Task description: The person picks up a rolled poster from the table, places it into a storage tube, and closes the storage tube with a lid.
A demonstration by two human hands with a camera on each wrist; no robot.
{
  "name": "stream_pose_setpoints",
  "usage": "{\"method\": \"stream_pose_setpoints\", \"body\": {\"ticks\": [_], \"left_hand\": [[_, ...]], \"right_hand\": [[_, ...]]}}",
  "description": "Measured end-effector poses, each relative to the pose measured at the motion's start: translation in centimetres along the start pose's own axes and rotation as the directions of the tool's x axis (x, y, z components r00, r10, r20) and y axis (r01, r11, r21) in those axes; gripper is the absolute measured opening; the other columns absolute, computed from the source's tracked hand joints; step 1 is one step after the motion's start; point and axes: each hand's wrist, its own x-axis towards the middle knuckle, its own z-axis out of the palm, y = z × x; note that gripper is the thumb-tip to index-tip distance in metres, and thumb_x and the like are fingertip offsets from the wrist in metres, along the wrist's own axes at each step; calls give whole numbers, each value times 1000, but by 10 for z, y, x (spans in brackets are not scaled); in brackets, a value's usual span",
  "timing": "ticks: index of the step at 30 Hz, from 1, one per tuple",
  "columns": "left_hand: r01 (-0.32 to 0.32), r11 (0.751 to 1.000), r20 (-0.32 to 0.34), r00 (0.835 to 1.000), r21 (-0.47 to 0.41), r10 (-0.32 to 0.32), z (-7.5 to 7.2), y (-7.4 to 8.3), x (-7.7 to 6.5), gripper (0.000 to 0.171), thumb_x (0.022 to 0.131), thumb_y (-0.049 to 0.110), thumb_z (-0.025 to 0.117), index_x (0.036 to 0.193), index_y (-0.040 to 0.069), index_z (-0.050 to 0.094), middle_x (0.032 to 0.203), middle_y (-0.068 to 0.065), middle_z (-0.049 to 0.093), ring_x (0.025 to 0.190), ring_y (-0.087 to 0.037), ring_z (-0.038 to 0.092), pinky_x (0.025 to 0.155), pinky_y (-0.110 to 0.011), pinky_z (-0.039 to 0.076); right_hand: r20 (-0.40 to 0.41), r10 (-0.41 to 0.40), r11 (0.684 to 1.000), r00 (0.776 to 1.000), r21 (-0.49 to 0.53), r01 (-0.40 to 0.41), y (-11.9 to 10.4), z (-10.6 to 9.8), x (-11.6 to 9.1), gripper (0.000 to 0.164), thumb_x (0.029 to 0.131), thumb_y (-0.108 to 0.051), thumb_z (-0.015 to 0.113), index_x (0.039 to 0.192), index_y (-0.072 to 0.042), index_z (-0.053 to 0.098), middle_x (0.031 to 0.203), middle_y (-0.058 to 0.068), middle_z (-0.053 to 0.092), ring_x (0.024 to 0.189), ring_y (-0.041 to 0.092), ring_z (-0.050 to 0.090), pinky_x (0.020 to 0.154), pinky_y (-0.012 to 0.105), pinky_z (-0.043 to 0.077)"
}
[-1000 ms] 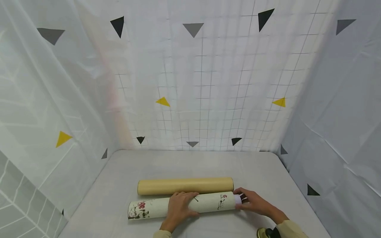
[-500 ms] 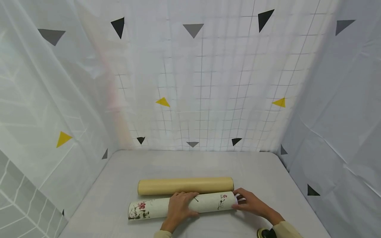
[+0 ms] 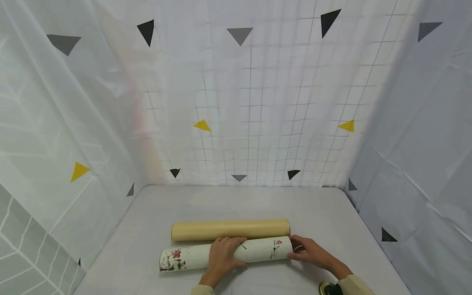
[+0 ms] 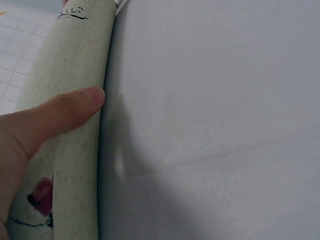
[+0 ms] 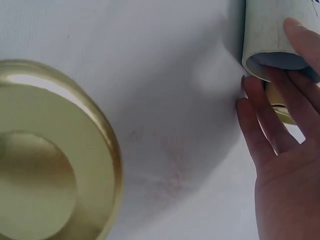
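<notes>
A cream cardboard tube (image 3: 258,250) with a red-flower print lies across the table. My left hand (image 3: 221,258) grips it near its middle, thumb along the near side and fingers over the far side. The left wrist view shows the left thumb (image 4: 75,107) lying on the printed surface. My right hand (image 3: 311,250) is at the tube's right end. In the right wrist view, one digit lies on the outside of the tube (image 5: 267,30) while mostly straight fingers (image 5: 287,95) reach to its open mouth. Pale material shows inside that mouth.
Close behind lies a plain yellow tube (image 3: 228,230), almost parallel. A round gold lid (image 3: 323,288) sits by my right wrist; it looms large at the left of the right wrist view. White sheeting (image 3: 239,102) with triangle markers rises behind the table.
The white roll that stuck out of the printed tube's right end has gone inside, pushed leftward by my right hand. My left hand has stayed in place on the tube.
</notes>
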Motion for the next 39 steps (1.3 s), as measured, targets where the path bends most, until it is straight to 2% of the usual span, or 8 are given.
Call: {"method": "stream_pose_setpoints", "body": {"ticks": [5,10,17,23,26,30,34,39], "left_hand": [[-4,1000,-16,1000,2,4,1,-1,0,86,45,62,95,123,34,73,112,19,78,91,-6,73,80,-27,56],[-15,1000,-35,999,3,15,1,-1,0,86,44,62,95,122,34,73,111,19,78,90,-6,73,79,-27,56],[-18,1000,-30,999,-2,18,1,-1,0,87,45,63,95,124,34,73,112,18,78,92,-6,73,80,-27,56],[-22,1000,-45,999,7,22,2,-2,0,87,44,64,94,124,34,73,112,19,78,92,-5,73,79,-27,56],[-25,1000,-49,998,2,25,1,-1,-1,87,44,63,95,123,34,73,112,19,78,92,-5,72,79,-26,56],[-26,1000,-34,999,-13,25,1,-1,-3,86,46,62,95,123,33,73,111,18,78,91,-6,72,79,-27,56],[-12,1000,-22,1000,-19,11,1,-2,-2,86,46,62,95,124,33,73,113,18,78,92,-6,72,81,-28,57],[-10,1000,-14,1000,-10,10,3,-3,-2,87,47,63,94,125,34,72,114,19,77,94,-6,72,83,-27,56]], "right_hand": [[27,-12,1000,1000,-28,13,-2,-4,-1,58,99,-33,68,142,5,55,130,21,68,103,8,70,88,25,60],[57,1,999,998,-39,1,-2,-12,-3,56,99,-31,68,142,2,56,132,23,66,103,11,70,85,26,59],[120,-22,998,992,-52,28,-4,-28,-11,26,97,-24,70,116,-7,71,109,11,74,88,-1,62,72,22,53],[210,-59,988,976,-124,86,6,-40,-18,21,93,-28,76,102,-10,71,94,-3,71,80,-1,55,63,25,44],[238,10,983,971,-179,34,11,-44,-23,23,87,-34,82,96,-17,71,89,-9,67,79,0,51,64,25,39],[252,142,973,957,-212,-89,10,-45,-32,31,76,-32,91,94,-19,69,90,-8,62,82,2,48,70,22,38],[249,176,960,952,-259,-110,9,-44,-38,42,70,-27,96,96,-19,64,96,-6,58,87,2,45,75,22,40],[240,180,953,954,-282,-109,15,-42,-41,46,68,-28,96,97,-21,61,98,-7,55,89,0,43,78,22,39]]}}
